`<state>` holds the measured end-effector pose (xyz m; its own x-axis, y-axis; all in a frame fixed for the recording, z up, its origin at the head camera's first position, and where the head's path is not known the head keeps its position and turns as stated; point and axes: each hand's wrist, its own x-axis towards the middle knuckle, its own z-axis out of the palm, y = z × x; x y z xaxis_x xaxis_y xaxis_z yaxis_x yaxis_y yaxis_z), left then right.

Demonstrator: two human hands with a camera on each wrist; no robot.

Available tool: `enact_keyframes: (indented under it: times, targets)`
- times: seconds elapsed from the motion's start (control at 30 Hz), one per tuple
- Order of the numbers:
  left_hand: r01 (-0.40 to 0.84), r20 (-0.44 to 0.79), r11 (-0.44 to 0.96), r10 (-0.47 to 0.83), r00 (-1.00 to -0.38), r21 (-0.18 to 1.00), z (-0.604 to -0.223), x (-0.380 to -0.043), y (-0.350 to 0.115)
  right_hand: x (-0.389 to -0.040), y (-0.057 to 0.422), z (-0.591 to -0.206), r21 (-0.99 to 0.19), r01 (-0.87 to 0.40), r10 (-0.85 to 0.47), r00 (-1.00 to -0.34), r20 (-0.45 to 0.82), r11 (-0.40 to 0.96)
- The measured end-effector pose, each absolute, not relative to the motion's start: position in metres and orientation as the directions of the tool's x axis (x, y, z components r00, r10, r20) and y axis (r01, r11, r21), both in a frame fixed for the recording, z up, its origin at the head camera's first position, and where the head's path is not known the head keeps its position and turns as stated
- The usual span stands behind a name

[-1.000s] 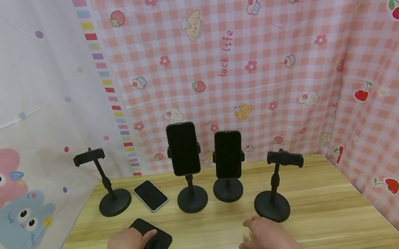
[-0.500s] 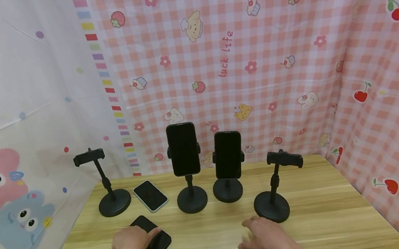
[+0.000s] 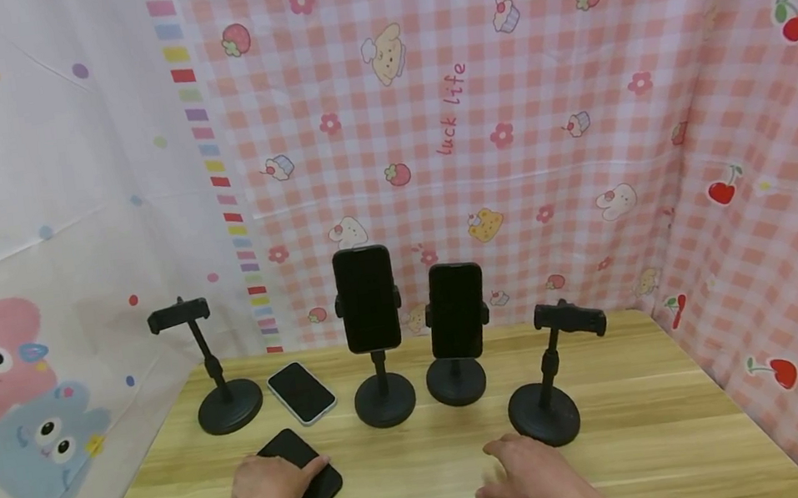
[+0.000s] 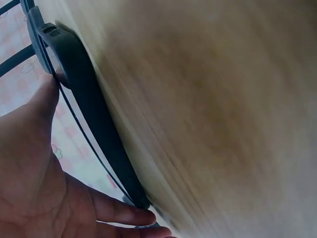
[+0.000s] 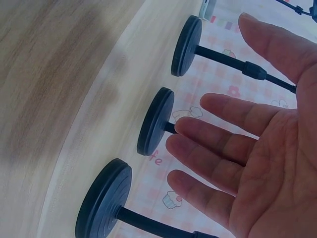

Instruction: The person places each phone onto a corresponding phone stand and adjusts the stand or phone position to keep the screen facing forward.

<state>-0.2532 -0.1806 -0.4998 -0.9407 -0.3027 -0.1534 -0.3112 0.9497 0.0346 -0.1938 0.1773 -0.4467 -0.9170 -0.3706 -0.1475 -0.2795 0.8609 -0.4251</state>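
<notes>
A black phone lies face up and slanted on the table in front of me, to the left. Across it reaches my left hand, thumb at the right edge and fingers at the opposite side, gripping it by its edges. The left wrist view shows the phone edge-on between thumb and fingertips, low over the wood. My right hand hovers over the table's near part with fingers spread and nothing in them. Just beyond it stands a black phone stand whose clamp is bare.
Two more stands at the back carry upright phones, a taller phone and a lower phone. Far left is another bare stand. Beside it lies a phone with a pale edge. Patterned cloth hangs behind the table.
My left hand has shifted slightly to the right and away from me on the black phone, which has moved only a little. My right hand stays put.
</notes>
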Motion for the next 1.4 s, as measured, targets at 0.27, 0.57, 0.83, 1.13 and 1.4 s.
enact_keyframes:
  times: [0.27,0.57,0.83,1.13,1.4]
  targets:
    - [-0.24,-0.177,0.97,-0.228,-0.957,0.05,-0.496,-0.254,-0.183,-0.194,0.177,-0.446,-0.417,-0.283,-0.371,-0.917,-0.145,0.864]
    - [-0.112,-0.229,0.988,-0.085,-0.97,0.107,-0.477,-0.247,-0.184,-0.192,0.178,-0.445,-0.431,-0.282,-0.373,-0.917,-0.141,0.857]
    - [-0.085,-0.251,0.992,-0.059,-0.966,0.095,-0.474,-0.247,-0.189,-0.19,0.179,-0.445,-0.438,-0.29,-0.371,-0.922,-0.109,0.851]
    - [-0.077,-0.241,0.993,-0.053,-0.969,0.094,-0.475,-0.244,-0.193,-0.193,0.18,-0.444,-0.436,-0.273,-0.363,-0.922,-0.134,0.857]
    - [-0.116,-0.235,0.985,-0.084,-0.968,0.128,-0.474,-0.24,-0.194,-0.194,0.181,-0.445,-0.443,-0.264,-0.358,-0.923,-0.142,0.856]
